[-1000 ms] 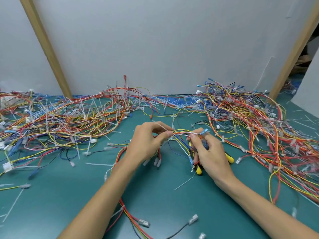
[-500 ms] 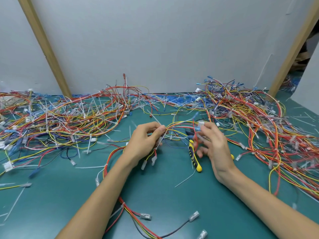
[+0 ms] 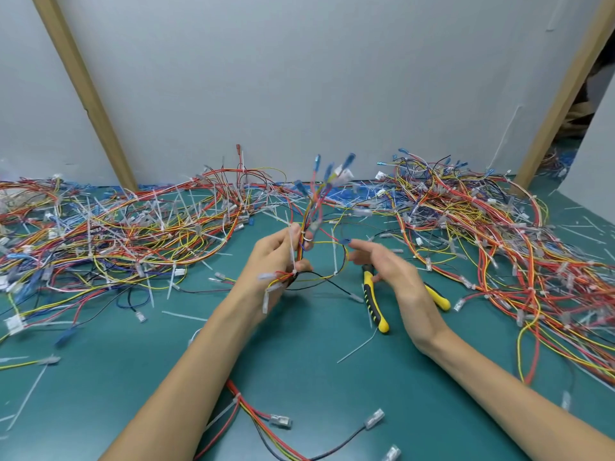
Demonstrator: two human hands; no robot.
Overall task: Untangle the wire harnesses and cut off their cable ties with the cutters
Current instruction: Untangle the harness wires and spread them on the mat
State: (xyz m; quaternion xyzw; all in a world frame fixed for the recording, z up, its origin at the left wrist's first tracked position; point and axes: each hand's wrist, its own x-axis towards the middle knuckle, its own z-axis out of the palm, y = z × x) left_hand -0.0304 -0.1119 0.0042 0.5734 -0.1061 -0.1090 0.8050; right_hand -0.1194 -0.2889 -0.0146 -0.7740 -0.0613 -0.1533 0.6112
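My left hand point(image 3: 271, 261) grips a wire harness point(image 3: 316, 201) upright, its red, yellow and blue wires fanning upward with blue terminals at the top. A white cable tie point(image 3: 293, 251) runs along the bundle by my thumb. To the right, my right hand point(image 3: 392, 271) hovers with fingers loosely extended and holds nothing. Beneath it on the green mat lie the yellow-and-black cutters point(image 3: 374, 301), their jaws partly hidden by the hand. A loop of yellow and black wire point(image 3: 332, 277) hangs between the two hands.
Large tangles of harnesses cover the left point(image 3: 116, 241) and right point(image 3: 492, 234) of the mat. Cut tie pieces point(image 3: 357, 347) lie scattered around. Another harness point(image 3: 259, 417) with clear connectors passes under my left forearm. A grey wall with wooden struts point(image 3: 83, 88) closes the back.
My left hand has lifted and turned the harness upright. My right hand has let go of the wires and drawn back to the right above the cutters.
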